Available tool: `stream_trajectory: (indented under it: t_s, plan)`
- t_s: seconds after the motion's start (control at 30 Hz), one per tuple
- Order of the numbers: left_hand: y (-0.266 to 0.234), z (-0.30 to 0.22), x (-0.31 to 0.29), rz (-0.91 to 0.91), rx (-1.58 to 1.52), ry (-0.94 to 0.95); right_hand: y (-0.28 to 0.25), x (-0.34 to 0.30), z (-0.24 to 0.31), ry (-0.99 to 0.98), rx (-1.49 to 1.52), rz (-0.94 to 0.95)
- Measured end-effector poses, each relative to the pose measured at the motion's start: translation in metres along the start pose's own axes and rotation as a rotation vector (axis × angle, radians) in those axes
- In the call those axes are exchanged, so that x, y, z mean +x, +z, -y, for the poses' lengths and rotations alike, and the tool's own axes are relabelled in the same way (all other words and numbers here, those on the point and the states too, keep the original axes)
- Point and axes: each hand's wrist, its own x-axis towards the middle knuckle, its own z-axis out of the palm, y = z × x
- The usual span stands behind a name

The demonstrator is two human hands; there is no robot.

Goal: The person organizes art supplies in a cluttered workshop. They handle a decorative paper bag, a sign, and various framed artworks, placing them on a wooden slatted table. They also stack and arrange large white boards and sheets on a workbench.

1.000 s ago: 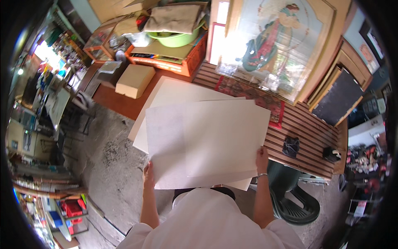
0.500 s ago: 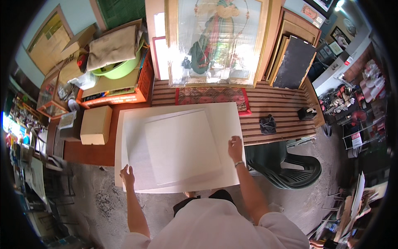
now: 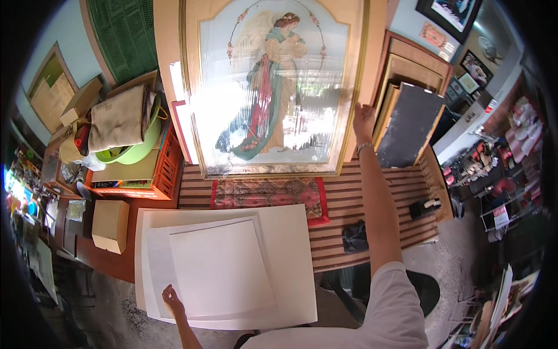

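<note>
A stack of large white boards (image 3: 295, 262) lies before me, with a thin translucent sheet (image 3: 160, 256) and a smaller white board (image 3: 224, 267) on top. Over the stack's lower left part is my left hand (image 3: 173, 302), fingers loosely bent and apart, with nothing seen in it. My right arm stretches far forward. At its end, my right hand (image 3: 364, 121) is beside the right edge of a big gilt-framed picture (image 3: 276, 87) of a winged figure, wrapped in shiny clear film. Its fingers look curled; whether they touch the frame I cannot tell.
The picture stands on a slatted bench (image 3: 372, 186), behind a red-edged patterned mat (image 3: 267, 195). Frames and a dark panel (image 3: 410, 125) lean at right. A black bundle (image 3: 354, 237) lies on the slats. At left are a cardboard box (image 3: 110, 225) and an orange crate (image 3: 165, 166) with a green basin (image 3: 139, 145).
My right hand has left the right edge of the boards and moved up and forward to the picture's frame. My left hand has shifted from the boards' left edge onto the sheets. The view has tilted upward.
</note>
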Motion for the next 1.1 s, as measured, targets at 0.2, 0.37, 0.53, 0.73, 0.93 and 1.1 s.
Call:
stream_trajectory:
  t_s: [0.2, 0.37, 0.53, 0.73, 0.93, 1.1]
  plan:
    - [-0.009, -0.058, -0.038, 0.161, -0.056, -0.045, 0.062, 0.07, -0.052, 0.085, 0.147, -0.077]
    - [-0.008, -0.115, -0.038, 0.186, -0.1, -0.16, 0.083, 0.075, -0.054, 0.493, 0.397, 0.011]
    - [0.008, -0.177, -0.022, 0.196, -0.095, -0.044, 0.077, 0.063, -0.026, 0.592, 0.297, -0.171]
    - [0.031, -0.259, 0.003, 0.197, 0.029, 0.216, 0.059, 0.045, 0.001, 0.522, 0.282, -0.254]
    - [0.067, -0.403, 0.039, 0.019, 0.18, 0.739, 0.037, 0.026, -0.001, 0.429, 0.502, -0.333]
    - [0.125, -0.528, 0.049, -0.01, 0.04, 1.028, 0.006, 0.002, -0.003, 0.414, 0.721, -0.319]
